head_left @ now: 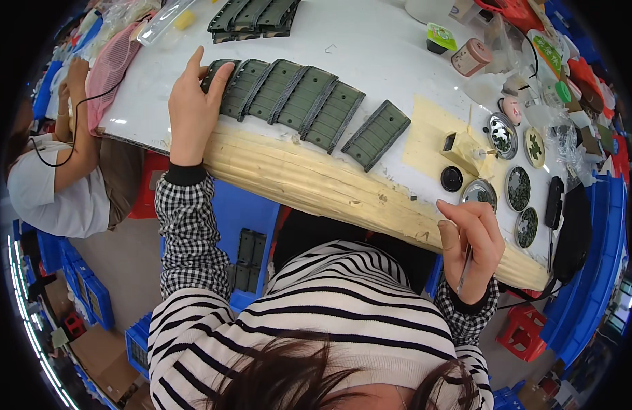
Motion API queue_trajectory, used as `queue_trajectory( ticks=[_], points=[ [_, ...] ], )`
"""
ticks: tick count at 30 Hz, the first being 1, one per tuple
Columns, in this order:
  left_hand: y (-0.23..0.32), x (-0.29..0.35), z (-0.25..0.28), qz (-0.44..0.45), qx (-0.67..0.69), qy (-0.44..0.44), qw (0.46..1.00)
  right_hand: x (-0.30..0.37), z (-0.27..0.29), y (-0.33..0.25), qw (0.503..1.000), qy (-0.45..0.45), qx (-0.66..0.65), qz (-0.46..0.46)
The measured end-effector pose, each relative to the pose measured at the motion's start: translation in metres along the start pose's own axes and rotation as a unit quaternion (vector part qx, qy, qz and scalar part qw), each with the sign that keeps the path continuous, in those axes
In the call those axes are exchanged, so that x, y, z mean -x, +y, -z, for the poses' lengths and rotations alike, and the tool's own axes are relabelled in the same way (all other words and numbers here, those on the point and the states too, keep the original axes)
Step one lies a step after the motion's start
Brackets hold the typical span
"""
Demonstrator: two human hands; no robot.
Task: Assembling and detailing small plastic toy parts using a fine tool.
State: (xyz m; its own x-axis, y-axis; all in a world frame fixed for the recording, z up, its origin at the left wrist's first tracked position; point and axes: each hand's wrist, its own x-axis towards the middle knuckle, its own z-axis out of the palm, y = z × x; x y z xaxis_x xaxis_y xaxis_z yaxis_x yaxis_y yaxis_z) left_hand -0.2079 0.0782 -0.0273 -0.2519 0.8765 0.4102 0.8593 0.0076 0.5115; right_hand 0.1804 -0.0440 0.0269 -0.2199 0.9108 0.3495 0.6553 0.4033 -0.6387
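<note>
The left hand [195, 102], fingers spread wide, touched the left end of a row of green panels [286, 87] on the bench [370, 72]; another panel [377, 134] lay just rightward. The right hand [475, 247] held a thin tool [464, 268] in curled fingers.

On my white worktop [370, 72], yellow tape [309, 171] covers the near edge. Green panels [285, 89] overlap in a row there, one panel [376, 135] just right of them; more lie at the far edge. Dishes [513, 140] and a black lid [451, 179] sit toward the right edge.
</note>
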Motion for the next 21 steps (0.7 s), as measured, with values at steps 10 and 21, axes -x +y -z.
queue_trajectory(
  ticks=[10, 21],
  points=[
    [-0.008, 0.023, 0.007, -0.089, -0.005, -0.043, 0.995, 0.004, 0.001, -0.005, 1.000, -0.024, 0.009, -0.003],
    [-0.028, -0.016, 0.017, -0.075, -0.011, -0.161, 0.984, 0.011, -0.003, -0.010, 0.999, -0.039, 0.023, -0.003]
  ],
)
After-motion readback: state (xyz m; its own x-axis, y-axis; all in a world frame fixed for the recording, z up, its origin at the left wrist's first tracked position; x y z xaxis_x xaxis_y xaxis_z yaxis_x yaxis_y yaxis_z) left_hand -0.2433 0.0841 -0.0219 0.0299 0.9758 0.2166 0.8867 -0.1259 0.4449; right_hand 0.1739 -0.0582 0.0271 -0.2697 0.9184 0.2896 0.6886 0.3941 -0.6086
